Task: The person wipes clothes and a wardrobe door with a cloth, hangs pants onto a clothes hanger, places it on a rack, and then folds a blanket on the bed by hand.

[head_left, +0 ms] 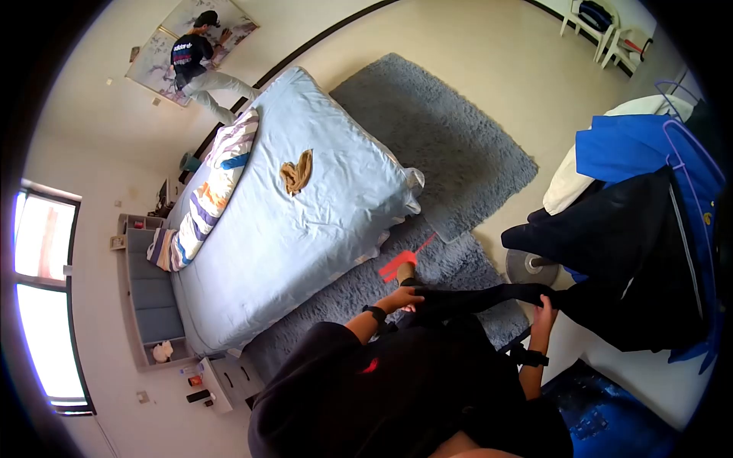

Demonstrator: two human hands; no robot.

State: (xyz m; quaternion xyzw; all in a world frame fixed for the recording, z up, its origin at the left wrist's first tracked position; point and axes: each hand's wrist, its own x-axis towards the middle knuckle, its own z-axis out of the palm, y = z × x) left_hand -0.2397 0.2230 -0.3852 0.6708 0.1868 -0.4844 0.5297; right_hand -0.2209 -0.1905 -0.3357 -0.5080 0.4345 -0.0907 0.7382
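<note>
Black cloth (489, 296) stretches sideways in front of me between my two hands. My left hand (401, 299) is closed on its left end, near my body. At the other side, the fingers of my right hand (544, 311) are wrapped round the cloth. It runs on toward a dark jacket (634, 259) at the right, which hangs among other clothes; whether both are one garment I cannot tell. A purple hanger (676, 149) shows above the jacket. Both my wrists wear black bands.
A bed (267, 229) with a pale blue sheet carries a brown cloth (296, 172) and a striped quilt (206, 195). Grey rugs (443, 130) lie beside it, with a red fly swatter (398, 263) near my foot. Another person (195, 65) stands by the far wall. White chairs (592, 23) stand behind.
</note>
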